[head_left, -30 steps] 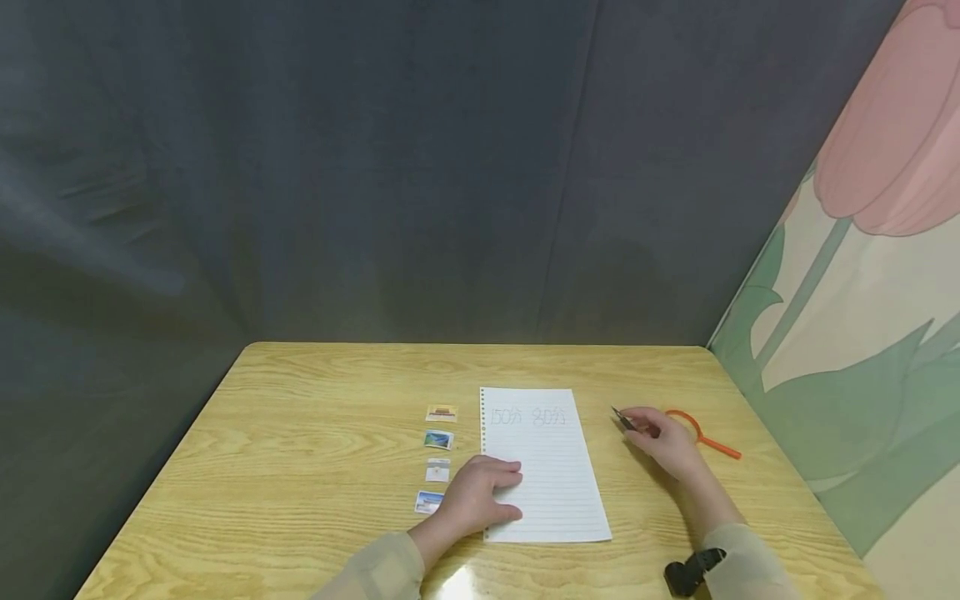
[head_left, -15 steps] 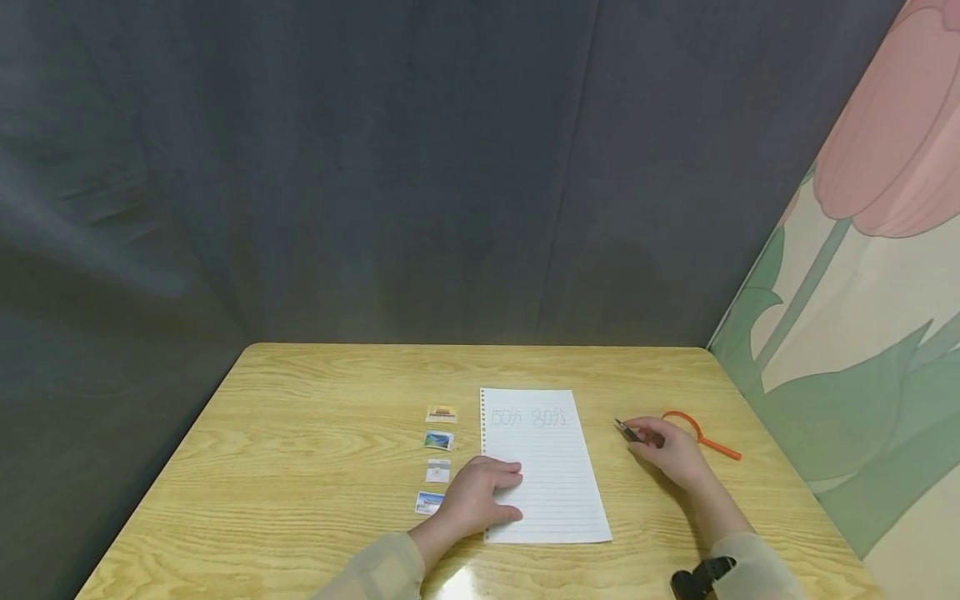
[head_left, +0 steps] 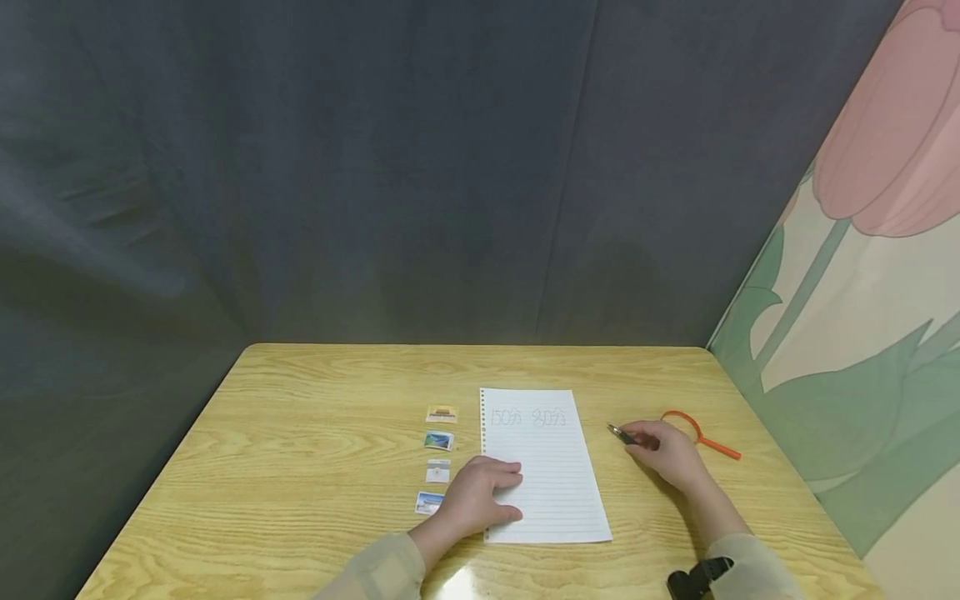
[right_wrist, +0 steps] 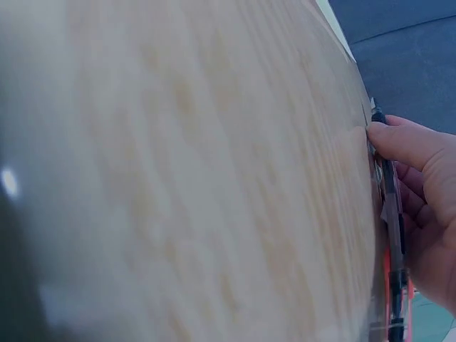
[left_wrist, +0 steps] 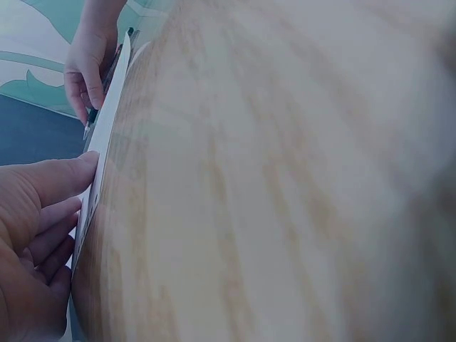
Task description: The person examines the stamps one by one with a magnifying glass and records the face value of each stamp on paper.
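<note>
A ruled sheet of paper [head_left: 547, 483] with punched holes on its left edge and handwriting near the top lies on the table. My left hand [head_left: 480, 496] rests flat on its lower left part, fingers spread. Right of the sheet, my right hand [head_left: 667, 454] pinches a pen [head_left: 619, 434] between thumb and fingers, its tip pointing left and apart from the paper. In the right wrist view the pen [right_wrist: 390, 206] shows a dark grip and a clear barrel, lying low along the tabletop. The left wrist view shows the paper [left_wrist: 107, 132] edge-on under the left fingers.
Several small stamp-like pictures [head_left: 438, 440] stand in a column left of the sheet; the lowest [head_left: 429, 502] is partly covered by the left hand. An orange magnifying glass [head_left: 720, 449] lies behind the right hand. Dark curtain [head_left: 420, 208] hangs beyond the wooden table [head_left: 300, 450].
My right hand has shifted slightly toward me, and the pen has turned so its tip points more to the left. The left hand, paper and small pictures have not moved.
</note>
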Tool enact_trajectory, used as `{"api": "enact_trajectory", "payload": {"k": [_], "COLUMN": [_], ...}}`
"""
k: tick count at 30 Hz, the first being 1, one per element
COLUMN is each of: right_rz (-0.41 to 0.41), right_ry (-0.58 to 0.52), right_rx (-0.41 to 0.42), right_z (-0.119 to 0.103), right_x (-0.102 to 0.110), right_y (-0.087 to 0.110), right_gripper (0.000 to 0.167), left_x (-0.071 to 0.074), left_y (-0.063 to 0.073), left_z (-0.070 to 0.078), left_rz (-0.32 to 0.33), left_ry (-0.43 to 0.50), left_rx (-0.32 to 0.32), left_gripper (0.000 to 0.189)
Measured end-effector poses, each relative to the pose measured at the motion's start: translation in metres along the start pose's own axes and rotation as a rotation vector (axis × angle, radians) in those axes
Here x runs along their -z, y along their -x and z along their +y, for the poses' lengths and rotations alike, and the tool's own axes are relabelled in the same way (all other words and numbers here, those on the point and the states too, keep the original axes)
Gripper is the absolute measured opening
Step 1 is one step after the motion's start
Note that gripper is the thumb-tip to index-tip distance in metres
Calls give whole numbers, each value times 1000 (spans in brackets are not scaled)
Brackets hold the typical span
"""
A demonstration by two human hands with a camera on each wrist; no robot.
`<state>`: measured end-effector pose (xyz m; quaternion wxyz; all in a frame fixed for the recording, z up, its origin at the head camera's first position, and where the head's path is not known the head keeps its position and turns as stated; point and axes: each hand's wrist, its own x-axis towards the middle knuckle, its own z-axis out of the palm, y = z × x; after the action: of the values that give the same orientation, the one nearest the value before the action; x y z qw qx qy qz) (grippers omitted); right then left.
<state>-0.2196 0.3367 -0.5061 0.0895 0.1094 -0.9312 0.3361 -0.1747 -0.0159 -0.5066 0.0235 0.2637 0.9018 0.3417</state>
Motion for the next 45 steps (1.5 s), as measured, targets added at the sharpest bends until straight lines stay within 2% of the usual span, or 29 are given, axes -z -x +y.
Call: {"api": "enact_trajectory", "payload": {"k": [6, 10, 18, 27, 32, 36, 40, 45], "right_rz": [11, 11, 59, 120, 138, 177, 227, 239], "right_ry": [17, -12, -65, -7, -10, 32, 52, 34], "right_rx": [2, 1, 17, -46, -103, -87, -63, -54], "right_z": [1, 3, 9, 18, 17, 21, 28, 39], "right_x": [-1, 1, 17, 33, 43, 51, 58, 66], "right_y": [1, 1, 2, 10, 16, 20, 22, 26], "right_gripper": [25, 26, 29, 30, 34, 32, 30, 35], "left_x": [0, 0, 2, 3, 7, 13, 27, 46], "left_y": [0, 0, 0, -3, -4, -3, 0, 4], "left_z": [0, 1, 3, 2, 2, -3, -13, -32], "left_rz": [-5, -9, -19, -32, -14, 7, 28, 95], "left_ry": [-5, -12, -48, -69, -5, 114, 200, 175], "left_rx": [8, 12, -7, -9, -25, -29, -22, 10], "left_gripper": [51, 51, 50, 49, 47, 44, 43, 40]}}
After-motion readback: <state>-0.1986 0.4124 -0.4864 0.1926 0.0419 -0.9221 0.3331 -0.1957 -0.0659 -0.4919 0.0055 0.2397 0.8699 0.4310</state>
